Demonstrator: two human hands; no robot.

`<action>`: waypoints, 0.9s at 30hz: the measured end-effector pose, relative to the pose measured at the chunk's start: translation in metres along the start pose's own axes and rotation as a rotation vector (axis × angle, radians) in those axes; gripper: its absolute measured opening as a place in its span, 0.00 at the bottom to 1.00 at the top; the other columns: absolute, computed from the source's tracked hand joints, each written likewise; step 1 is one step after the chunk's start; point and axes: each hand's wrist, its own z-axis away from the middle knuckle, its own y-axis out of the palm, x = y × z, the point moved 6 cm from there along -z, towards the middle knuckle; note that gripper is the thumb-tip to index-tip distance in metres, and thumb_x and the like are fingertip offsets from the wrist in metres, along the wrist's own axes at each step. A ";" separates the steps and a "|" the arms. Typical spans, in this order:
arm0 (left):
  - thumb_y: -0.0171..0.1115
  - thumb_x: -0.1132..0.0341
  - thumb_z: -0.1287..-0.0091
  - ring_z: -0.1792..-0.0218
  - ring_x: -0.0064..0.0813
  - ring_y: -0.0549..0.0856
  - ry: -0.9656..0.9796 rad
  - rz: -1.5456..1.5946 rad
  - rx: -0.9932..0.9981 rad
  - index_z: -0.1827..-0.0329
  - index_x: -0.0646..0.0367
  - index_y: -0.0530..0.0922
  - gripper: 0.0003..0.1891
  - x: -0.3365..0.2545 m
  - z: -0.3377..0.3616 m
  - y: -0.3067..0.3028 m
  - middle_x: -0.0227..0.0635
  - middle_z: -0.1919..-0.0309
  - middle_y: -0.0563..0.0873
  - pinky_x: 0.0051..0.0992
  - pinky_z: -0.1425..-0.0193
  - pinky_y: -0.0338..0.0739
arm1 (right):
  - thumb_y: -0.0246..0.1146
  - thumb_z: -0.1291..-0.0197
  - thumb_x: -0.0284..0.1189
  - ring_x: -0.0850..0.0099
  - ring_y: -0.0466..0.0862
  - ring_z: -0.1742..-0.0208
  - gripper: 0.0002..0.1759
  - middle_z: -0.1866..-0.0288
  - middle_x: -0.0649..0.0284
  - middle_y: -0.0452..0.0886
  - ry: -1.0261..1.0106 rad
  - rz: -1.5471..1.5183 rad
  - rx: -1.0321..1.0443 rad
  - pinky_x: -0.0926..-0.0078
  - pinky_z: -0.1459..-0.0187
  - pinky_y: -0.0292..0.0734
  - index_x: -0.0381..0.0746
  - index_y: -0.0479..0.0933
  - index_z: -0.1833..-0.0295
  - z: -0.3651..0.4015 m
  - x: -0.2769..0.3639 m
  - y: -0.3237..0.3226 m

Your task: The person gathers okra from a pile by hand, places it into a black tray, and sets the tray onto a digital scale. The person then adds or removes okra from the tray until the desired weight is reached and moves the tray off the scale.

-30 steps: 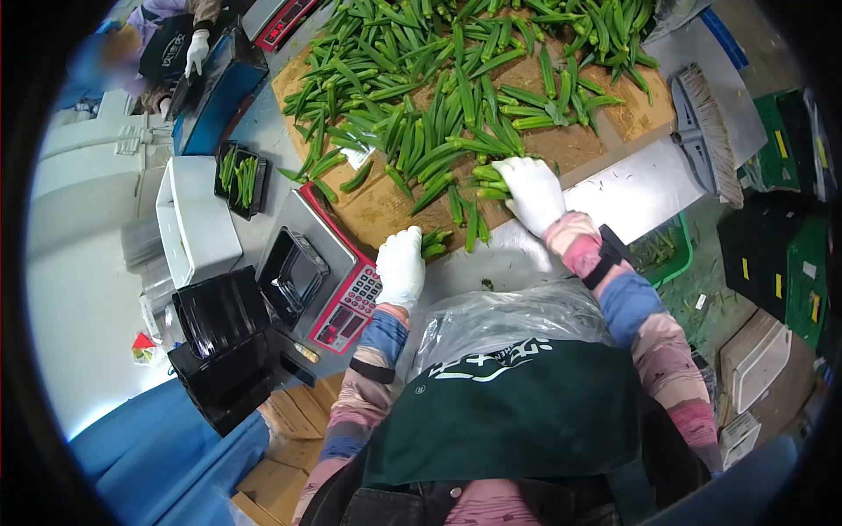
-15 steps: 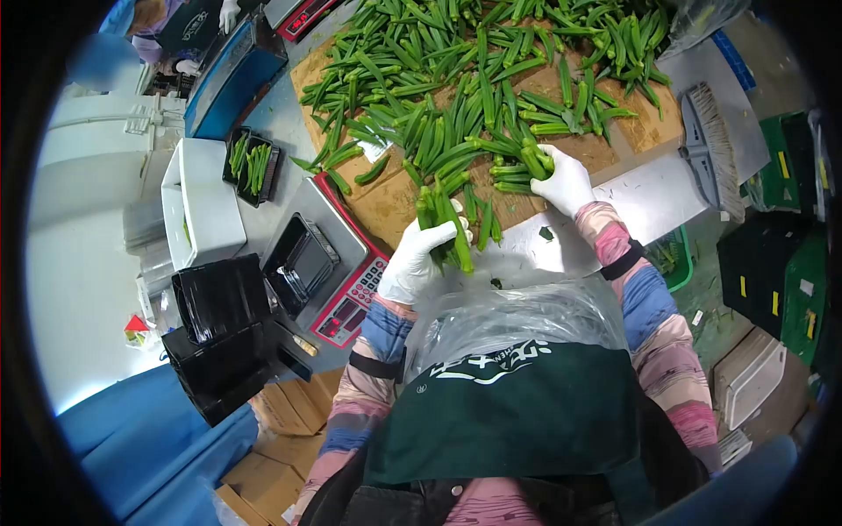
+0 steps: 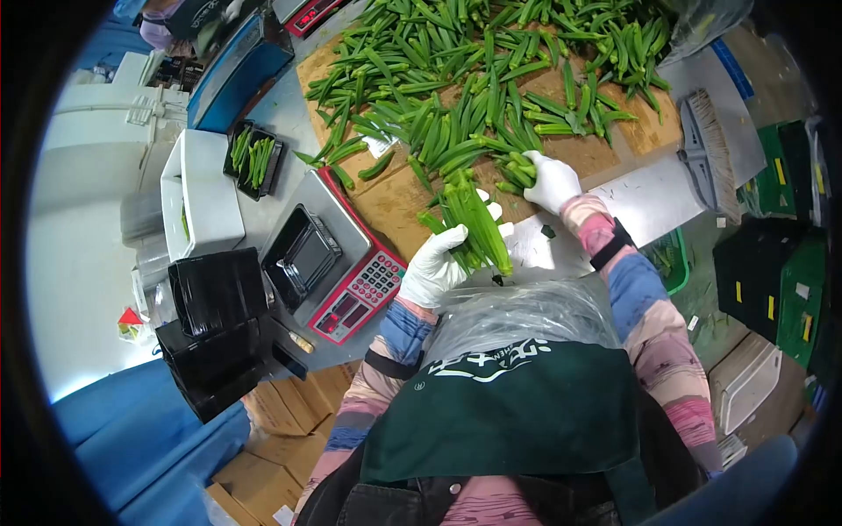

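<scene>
White-gloved and held apart, both hands are filled: a loose bunch of slender, green, ridged okra pods (image 3: 481,226) is clamped in the left hand (image 3: 434,267), above the near edge of the brown, board-like sheet (image 3: 649,136), while a smaller cluster of green pods (image 3: 517,171) is gripped by the right hand (image 3: 553,182). Each pod can be judged light and fairly stiff, though easily bruised or snapped if squeezed hard. The bunch is best held around its middle, with the pods kept parallel, since outer ones could slide out. Beyond the hands, more pods are heaped in a tangled green pile (image 3: 447,79) across the sheet, and a black plastic tray (image 3: 303,254) is carried by the red-and-silver scale (image 3: 373,280).
</scene>
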 end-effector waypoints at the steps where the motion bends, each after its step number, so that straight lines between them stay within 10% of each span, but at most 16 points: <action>1: 0.59 0.73 0.29 0.27 0.56 0.70 0.012 -0.050 -0.014 0.19 0.59 0.57 0.35 -0.001 0.002 -0.002 0.50 0.26 0.70 0.54 0.26 0.71 | 0.73 0.51 0.27 0.56 0.88 0.52 0.32 0.51 0.50 0.88 0.078 -0.113 0.001 0.60 0.47 0.82 0.33 0.76 0.38 0.010 0.003 -0.007; 4: 0.60 0.73 0.30 0.29 0.52 0.74 0.062 -0.164 -0.071 0.20 0.59 0.58 0.35 -0.002 0.007 0.001 0.48 0.27 0.71 0.53 0.28 0.73 | 0.74 0.48 0.26 0.67 0.88 0.54 0.28 0.52 0.59 0.88 0.119 -1.028 0.169 0.70 0.49 0.82 0.33 0.78 0.39 0.032 -0.002 0.001; 8: 0.60 0.74 0.30 0.35 0.43 0.81 0.029 -0.359 -0.083 0.24 0.63 0.65 0.30 0.002 0.003 -0.018 0.43 0.32 0.77 0.48 0.30 0.76 | 0.75 0.45 0.24 0.73 0.85 0.54 0.24 0.51 0.63 0.87 0.339 -1.415 0.328 0.72 0.50 0.82 0.35 0.80 0.41 0.070 0.022 0.020; 13: 0.69 0.72 0.33 0.45 0.24 0.82 0.265 -0.810 -0.277 0.29 0.64 0.70 0.30 0.002 0.007 -0.002 0.35 0.41 0.83 0.26 0.37 0.76 | 0.74 0.43 0.25 0.74 0.84 0.51 0.25 0.50 0.63 0.86 0.262 -1.328 0.225 0.73 0.44 0.79 0.35 0.79 0.39 0.087 0.048 0.023; 18: 0.67 0.74 0.32 0.45 0.24 0.82 0.240 -0.700 -0.287 0.29 0.63 0.71 0.28 -0.012 0.037 0.060 0.33 0.43 0.85 0.28 0.37 0.76 | 0.76 0.44 0.30 0.75 0.83 0.47 0.29 0.47 0.60 0.86 0.095 -1.501 0.211 0.74 0.42 0.78 0.32 0.77 0.38 0.107 0.092 -0.053; 23: 0.63 0.75 0.30 0.42 0.29 0.83 0.203 -0.491 -0.321 0.33 0.65 0.74 0.22 0.023 0.022 -0.016 0.34 0.42 0.85 0.33 0.35 0.77 | 0.77 0.48 0.32 0.73 0.84 0.50 0.31 0.49 0.59 0.86 0.125 -0.565 -0.071 0.74 0.44 0.79 0.30 0.77 0.40 0.111 0.056 0.006; 27: 0.62 0.74 0.30 0.43 0.31 0.85 0.089 -0.366 -0.211 0.32 0.64 0.74 0.22 0.005 0.033 0.025 0.38 0.42 0.84 0.35 0.36 0.79 | 0.75 0.45 0.27 0.75 0.83 0.53 0.27 0.51 0.64 0.85 0.170 -1.264 0.136 0.75 0.48 0.80 0.32 0.77 0.41 0.102 0.066 -0.007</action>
